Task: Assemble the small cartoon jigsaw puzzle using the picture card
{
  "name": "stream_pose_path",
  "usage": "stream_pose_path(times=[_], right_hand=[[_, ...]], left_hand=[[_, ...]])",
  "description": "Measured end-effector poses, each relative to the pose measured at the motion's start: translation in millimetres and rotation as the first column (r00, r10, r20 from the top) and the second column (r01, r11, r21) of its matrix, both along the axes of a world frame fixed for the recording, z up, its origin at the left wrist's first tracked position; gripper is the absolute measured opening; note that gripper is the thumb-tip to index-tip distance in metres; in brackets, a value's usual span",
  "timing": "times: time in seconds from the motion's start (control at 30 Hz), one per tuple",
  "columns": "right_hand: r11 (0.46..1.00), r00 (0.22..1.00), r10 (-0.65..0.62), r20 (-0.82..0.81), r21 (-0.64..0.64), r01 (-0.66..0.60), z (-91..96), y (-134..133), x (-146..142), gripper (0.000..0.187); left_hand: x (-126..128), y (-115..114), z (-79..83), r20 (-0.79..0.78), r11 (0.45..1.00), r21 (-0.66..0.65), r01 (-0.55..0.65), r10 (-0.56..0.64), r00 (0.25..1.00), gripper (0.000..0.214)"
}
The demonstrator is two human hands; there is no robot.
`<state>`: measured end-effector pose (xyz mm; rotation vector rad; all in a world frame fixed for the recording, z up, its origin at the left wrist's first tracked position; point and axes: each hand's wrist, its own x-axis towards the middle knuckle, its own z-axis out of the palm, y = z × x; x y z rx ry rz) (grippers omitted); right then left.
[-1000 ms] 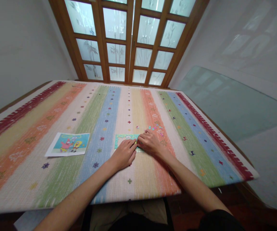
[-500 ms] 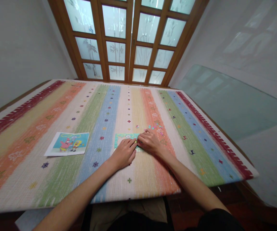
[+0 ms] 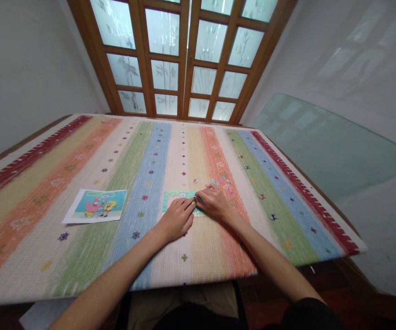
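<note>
A small jigsaw puzzle point(image 3: 174, 198) with a green border lies on the striped table cover, half built. My left hand point(image 3: 176, 219) rests on its near edge, fingers curled and pressed down on the pieces. My right hand point(image 3: 214, 203) lies on its right side, fingertips pinched together against the left hand's fingertips over a piece too small to make out. Several loose puzzle pieces point(image 3: 222, 183) lie scattered just beyond my right hand.
A printed cartoon reference picture point(image 3: 96, 205) lies flat to the left of the puzzle. The striped cloth point(image 3: 80, 156) covers the whole table. A wooden glazed door point(image 3: 180, 55) stands behind the far edge. A glass sheet point(image 3: 321, 142) leans at the right.
Both hands stay on the puzzle with only tiny finger shifts. The view has drifted slightly.
</note>
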<state>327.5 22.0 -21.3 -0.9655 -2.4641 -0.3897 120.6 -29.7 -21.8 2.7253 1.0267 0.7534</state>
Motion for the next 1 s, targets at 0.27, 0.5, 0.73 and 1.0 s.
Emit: stream_pose_path(times=[0.27, 0.5, 0.73, 1.0], right_hand=[[0.993, 1.000, 0.016, -0.015, -0.116, -0.018, 10.0, -1.8, 1.9, 0.022], [0.995, 0.998, -0.004, 0.065, -0.097, 0.010, 10.0, 0.2, -0.4, 0.022], [0.995, 0.981, -0.011, 0.192, -0.098, 0.030, 14.0, -8.0, -6.3, 0.021], [0.985, 0.961, -0.008, 0.276, -0.162, 0.055, 16.7, -5.0, -8.7, 0.020]], left_hand=[[-0.2, 0.2, 1.2, -0.007, 1.000, -0.002, 0.002, -0.002, 1.000, 0.034], [-0.5, 0.3, 0.6, -0.003, 1.000, 0.004, 0.005, -0.005, 1.000, 0.033], [-0.2, 1.3, -0.8, 0.008, 1.000, -0.002, 0.008, -0.008, 1.000, 0.035], [-0.2, 1.2, -1.3, 0.018, 1.000, -0.002, 0.006, -0.006, 1.000, 0.034]])
